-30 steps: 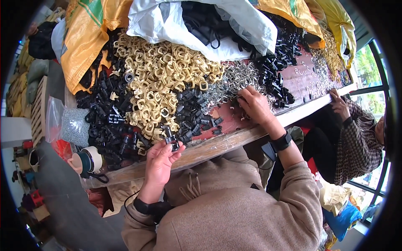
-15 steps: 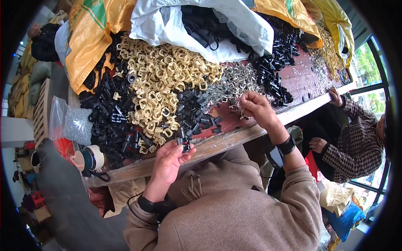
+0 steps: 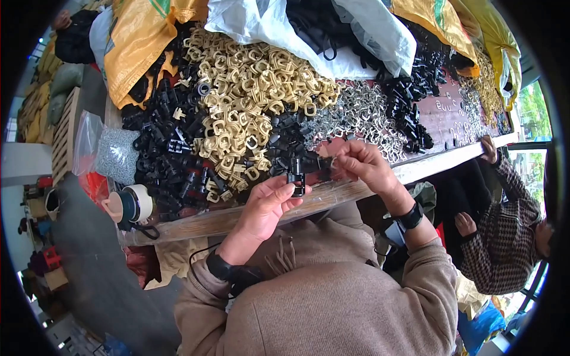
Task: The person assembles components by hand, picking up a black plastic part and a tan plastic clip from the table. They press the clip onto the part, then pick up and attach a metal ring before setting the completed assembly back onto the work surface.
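Between the thumb and fingers of my left hand (image 3: 268,207) is a small black plastic fitting (image 3: 296,178), upright, over the table's front edge. To its right, my right hand (image 3: 363,166) is closed in a pinch; whatever its fingertips hold is too small to make out. Beyond my hands lies a big heap of beige plastic clips (image 3: 237,113). Black plastic parts (image 3: 172,148) are piled to its left. Small silvery metal hooks (image 3: 368,113) are spread behind my right hand, with more black parts (image 3: 415,101) beyond them.
A white open sack (image 3: 380,35) and orange sacks (image 3: 139,47) lie at the back of the wooden-edged table (image 3: 237,219). At left are a clear bag of small metal pieces (image 3: 117,155) and a white-and-green cup-shaped container (image 3: 136,204). A co-worker (image 3: 504,231) sits at right.
My left hand has moved right with the black fitting, closer to my right hand. The right hand has lowered slightly. The whole view has shifted a little.
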